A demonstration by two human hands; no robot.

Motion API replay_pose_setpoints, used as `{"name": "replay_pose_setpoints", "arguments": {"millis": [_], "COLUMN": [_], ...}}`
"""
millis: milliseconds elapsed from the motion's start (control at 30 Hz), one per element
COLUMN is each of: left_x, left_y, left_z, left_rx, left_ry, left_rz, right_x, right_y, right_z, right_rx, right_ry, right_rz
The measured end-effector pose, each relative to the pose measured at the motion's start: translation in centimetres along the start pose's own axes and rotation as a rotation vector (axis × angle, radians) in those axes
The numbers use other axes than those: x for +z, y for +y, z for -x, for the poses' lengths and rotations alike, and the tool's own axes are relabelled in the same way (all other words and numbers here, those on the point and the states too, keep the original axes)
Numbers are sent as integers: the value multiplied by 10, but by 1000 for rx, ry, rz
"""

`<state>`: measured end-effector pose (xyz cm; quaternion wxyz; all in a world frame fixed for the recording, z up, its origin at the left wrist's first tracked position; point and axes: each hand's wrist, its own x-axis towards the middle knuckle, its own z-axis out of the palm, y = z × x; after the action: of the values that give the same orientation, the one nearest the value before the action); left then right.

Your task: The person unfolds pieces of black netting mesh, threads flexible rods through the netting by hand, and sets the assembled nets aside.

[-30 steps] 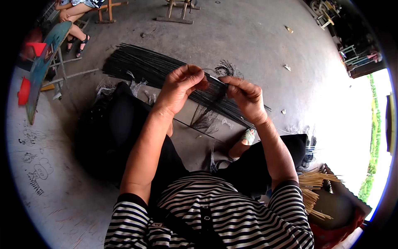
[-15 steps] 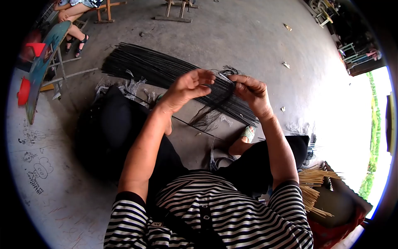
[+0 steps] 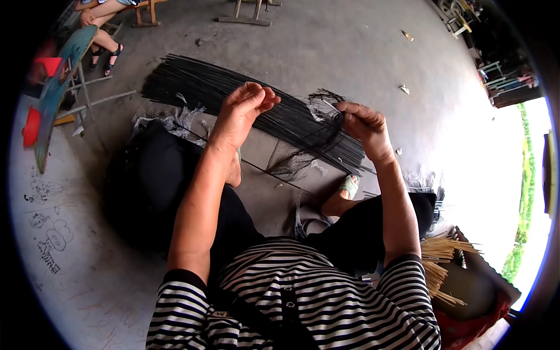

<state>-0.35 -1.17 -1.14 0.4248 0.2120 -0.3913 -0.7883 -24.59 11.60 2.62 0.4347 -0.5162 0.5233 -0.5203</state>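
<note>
My right hand (image 3: 364, 128) pinches a thin white stick-like piece (image 3: 331, 105), with dark netting (image 3: 326, 137) hanging beside and below the fingers. To the left, my left hand (image 3: 242, 114) is raised with its fingers curled toward the thumb; whether a fine thread lies between them cannot be made out. The two hands are apart. Beneath them a wide bundle of thin black rods (image 3: 204, 81) lies across the floor. Loose mesh from the netting spreads over the lower side of the bundle.
A seated person's legs (image 3: 105, 41) show at the upper left, near a tilted blue-green board (image 3: 61, 93) and red containers (image 3: 31, 125). Wooden stand feet (image 3: 245, 21) are at the top. Light sticks (image 3: 440, 262) lie at the lower right, near my right knee.
My left hand has moved left, away from my right hand. My right hand has shifted slightly right with the white piece, and the netting has moved with it.
</note>
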Motion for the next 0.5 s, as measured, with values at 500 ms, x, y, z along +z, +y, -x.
{"name": "replay_pose_setpoints", "arguments": {"millis": [500], "left_x": [26], "left_y": [0], "left_z": [-1], "left_rx": [24], "left_ry": [-222], "left_rz": [282], "right_x": [32], "right_y": [-27], "right_z": [-5], "right_rx": [-171], "right_ry": [117], "right_rz": [746]}}
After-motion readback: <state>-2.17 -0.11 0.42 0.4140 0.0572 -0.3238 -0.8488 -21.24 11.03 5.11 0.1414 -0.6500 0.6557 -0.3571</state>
